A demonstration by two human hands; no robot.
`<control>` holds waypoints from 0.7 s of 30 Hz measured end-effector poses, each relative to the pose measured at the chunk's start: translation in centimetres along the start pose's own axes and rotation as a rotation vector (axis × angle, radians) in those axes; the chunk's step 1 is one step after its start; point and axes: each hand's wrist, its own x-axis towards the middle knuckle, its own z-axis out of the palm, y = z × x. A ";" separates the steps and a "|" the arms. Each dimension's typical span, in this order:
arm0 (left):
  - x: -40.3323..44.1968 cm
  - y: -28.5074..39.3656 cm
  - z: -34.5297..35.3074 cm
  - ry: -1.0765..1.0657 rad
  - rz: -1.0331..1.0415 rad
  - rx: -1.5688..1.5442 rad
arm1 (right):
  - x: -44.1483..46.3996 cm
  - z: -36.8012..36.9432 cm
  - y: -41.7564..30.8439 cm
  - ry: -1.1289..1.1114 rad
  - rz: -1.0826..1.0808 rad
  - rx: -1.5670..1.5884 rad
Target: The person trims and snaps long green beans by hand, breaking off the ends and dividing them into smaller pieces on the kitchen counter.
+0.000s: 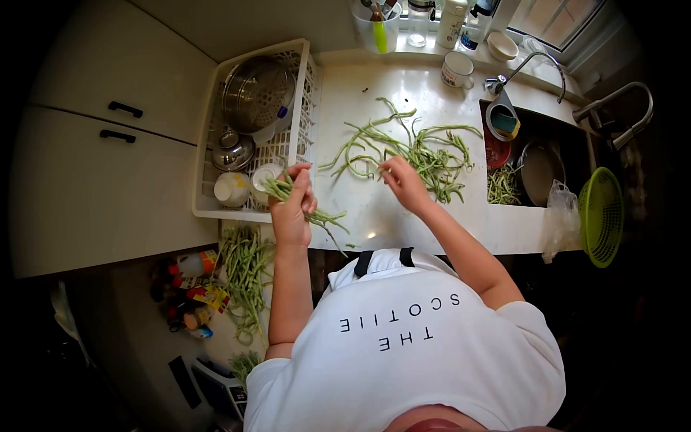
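My left hand [291, 205] is closed around a small bunch of long green beans [327, 219], whose ends stick out on both sides of the fist. It is beside the white dish rack, over the counter's left part. My right hand [404, 184] is at the near left side of a loose pile of long green beans [435, 158] on the white counter [353, 86]. Its fingertips are pinched together by a bean stem, and whatever is between them is too small to make out.
The white dish rack [205, 173] holds a steamer pot [259, 93], a lid and cups. More beans [245, 273] lie at lower left near bottles. On the right are the sink [586, 144] with bean pieces [502, 186], a plastic bag [560, 219] and a green colander [601, 216]. A mug [457, 70] stands behind.
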 end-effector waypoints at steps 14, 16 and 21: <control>0.7 -2.3 6.7 -0.337 -0.068 0.030 | -2.4 -8.6 -11.2 0.057 -0.017 1.249; 0.7 -2.0 6.9 -0.360 -0.066 0.057 | -2.2 -10.1 -10.6 -0.003 -0.067 1.241; 0.2 -1.3 7.4 -0.470 -0.076 0.234 | -1.2 -11.8 -12.1 0.245 -0.081 0.717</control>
